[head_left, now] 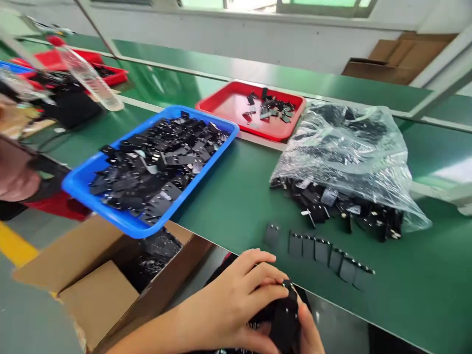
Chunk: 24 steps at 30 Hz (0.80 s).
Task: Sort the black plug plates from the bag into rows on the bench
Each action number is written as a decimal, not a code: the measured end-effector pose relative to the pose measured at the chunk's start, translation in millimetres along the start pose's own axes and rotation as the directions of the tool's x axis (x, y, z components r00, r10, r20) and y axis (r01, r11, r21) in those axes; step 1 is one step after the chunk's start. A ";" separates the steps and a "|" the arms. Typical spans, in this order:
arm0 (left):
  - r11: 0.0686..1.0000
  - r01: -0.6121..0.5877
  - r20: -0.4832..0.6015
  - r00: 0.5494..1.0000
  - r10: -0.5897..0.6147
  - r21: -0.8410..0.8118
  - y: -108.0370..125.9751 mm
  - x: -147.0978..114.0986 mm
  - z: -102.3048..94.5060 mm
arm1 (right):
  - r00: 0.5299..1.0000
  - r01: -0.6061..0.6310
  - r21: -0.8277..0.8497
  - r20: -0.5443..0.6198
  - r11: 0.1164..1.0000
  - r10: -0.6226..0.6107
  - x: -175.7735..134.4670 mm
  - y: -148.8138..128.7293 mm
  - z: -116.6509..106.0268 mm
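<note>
From the head camera I count one blue tray (79, 184), one red tray (221, 104), one clear bag (354, 147) and seven black plates in a row (322, 251) on the green table (236, 196). At its near edge, my left hand (236, 300) and right hand (309, 334) both clasp a black stack (283, 319), its long axis running away from me, top pointing toward the row.

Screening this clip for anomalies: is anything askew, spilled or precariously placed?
Yes. The blue plastic tray heaped with black parts juts past the green table's edge above an open cardboard box. Black parts spill from the clear plastic bag onto the table.
</note>
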<state>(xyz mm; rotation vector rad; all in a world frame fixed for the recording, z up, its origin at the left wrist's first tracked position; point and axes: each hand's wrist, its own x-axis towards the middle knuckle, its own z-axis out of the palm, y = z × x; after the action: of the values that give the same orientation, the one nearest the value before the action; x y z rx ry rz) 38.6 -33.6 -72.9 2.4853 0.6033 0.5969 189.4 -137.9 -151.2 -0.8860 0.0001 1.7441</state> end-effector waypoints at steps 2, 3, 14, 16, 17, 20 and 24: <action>1.000 0.013 0.060 0.998 -0.012 -0.018 -0.2 -1.4 10.1 | 0.999 -0.038 0.006 -0.013 0.999 0.038 1.5 3.6 -3.4; 1.000 0.024 0.078 0.997 -0.023 -0.015 -1.0 -1.6 12.6 | 0.999 -0.046 -0.001 0.007 0.999 0.046 3.2 4.6 -5.9; 0.976 0.211 -0.038 0.977 -0.209 0.047 -66.9 23.6 10.8 | 0.991 0.024 0.148 0.130 0.989 -0.044 15.2 -20.9 -3.2; 0.958 0.263 0.023 0.963 -0.267 0.111 -88.4 29.6 14.1 | 0.989 0.029 0.158 0.141 0.987 -0.052 14.4 -24.0 -6.5; 0.954 0.270 0.059 0.958 -0.279 0.131 -96.3 31.8 16.1 | 0.987 0.035 0.163 0.148 0.986 -0.059 13.9 -24.5 -8.5; 0.954 0.261 0.082 0.958 -0.275 0.146 -107.8 34.7 21.6 | 0.985 0.050 0.180 0.154 0.982 -0.078 12.8 -23.7 -13.1; 0.966 0.235 0.009 0.971 -0.237 0.111 -105.1 32.1 19.8 | 0.986 0.061 0.180 0.142 0.982 -0.087 12.6 -22.7 -14.0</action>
<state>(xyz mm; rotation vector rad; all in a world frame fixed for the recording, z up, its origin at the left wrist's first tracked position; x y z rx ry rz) 43.7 56.8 -138.2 2.4663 0.9305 0.4543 214.7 -124.9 -158.7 -0.6181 0.0212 1.7079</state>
